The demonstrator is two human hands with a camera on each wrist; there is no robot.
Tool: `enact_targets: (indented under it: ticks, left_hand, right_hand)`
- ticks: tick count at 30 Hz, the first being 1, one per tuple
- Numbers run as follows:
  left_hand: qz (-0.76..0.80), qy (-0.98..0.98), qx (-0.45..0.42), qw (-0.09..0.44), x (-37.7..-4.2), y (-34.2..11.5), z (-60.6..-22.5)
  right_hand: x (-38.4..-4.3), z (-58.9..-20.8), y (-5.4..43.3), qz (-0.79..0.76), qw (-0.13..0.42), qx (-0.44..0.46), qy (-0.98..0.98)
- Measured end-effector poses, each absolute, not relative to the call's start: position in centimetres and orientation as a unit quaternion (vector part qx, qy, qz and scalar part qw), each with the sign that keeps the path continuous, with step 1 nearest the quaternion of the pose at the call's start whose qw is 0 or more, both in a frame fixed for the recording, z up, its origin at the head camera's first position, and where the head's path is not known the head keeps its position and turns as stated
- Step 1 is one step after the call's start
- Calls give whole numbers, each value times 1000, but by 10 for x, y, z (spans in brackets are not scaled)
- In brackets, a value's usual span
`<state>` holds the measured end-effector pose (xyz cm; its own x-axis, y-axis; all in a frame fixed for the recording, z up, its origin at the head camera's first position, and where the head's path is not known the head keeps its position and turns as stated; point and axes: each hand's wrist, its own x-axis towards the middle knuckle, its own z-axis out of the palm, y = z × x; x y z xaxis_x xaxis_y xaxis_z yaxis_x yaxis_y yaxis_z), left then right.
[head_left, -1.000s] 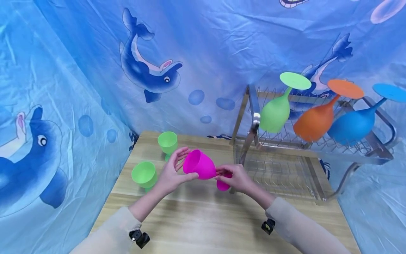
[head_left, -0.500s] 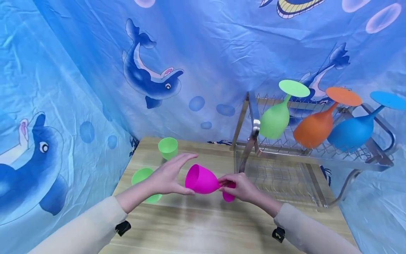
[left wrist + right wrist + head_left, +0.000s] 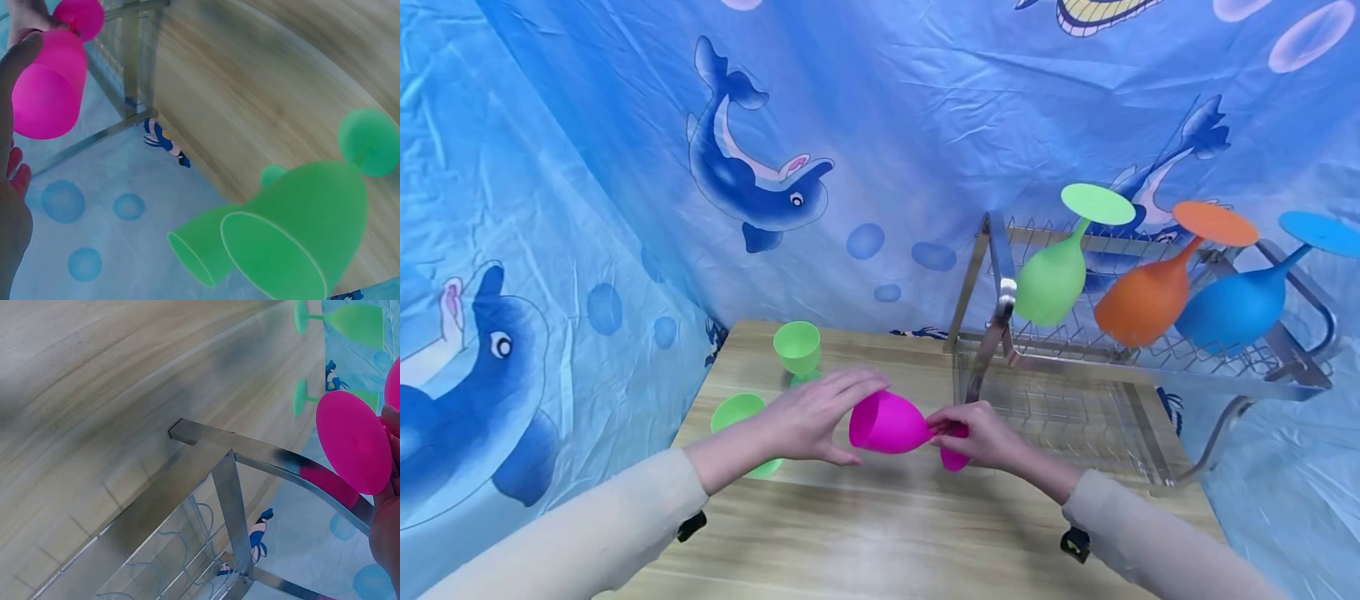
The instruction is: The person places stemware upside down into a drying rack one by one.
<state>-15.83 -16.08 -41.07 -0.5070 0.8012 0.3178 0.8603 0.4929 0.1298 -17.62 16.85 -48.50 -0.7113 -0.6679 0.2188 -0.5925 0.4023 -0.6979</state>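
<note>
We have the pink goblet on its side above the wood-grain tabletop, right hand pinching its stem, left hand open by its mouth, contact unclear to us. Tabletop's left side carries a far green goblet and a near green goblet, both upright; the metal rack at right has the pale green goblet, orange goblet and blue goblet tilted, bases up, on its upper tier. Wrinkled blue dolphin-print sheeting lines the back and both sides.
</note>
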Motion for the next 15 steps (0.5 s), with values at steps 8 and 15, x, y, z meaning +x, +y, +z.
enact_targets:
  ticks: [8,15]
  left_hand:
    - [-127,-847,-497,137,-159,-167,-413]
    - [-120,-846,-500,145,-156,-174,-412]
  right_hand:
    - [-177,-480,164,-387,37,-395,833]
    - [-175,-477,158,-386,46,-390,834]
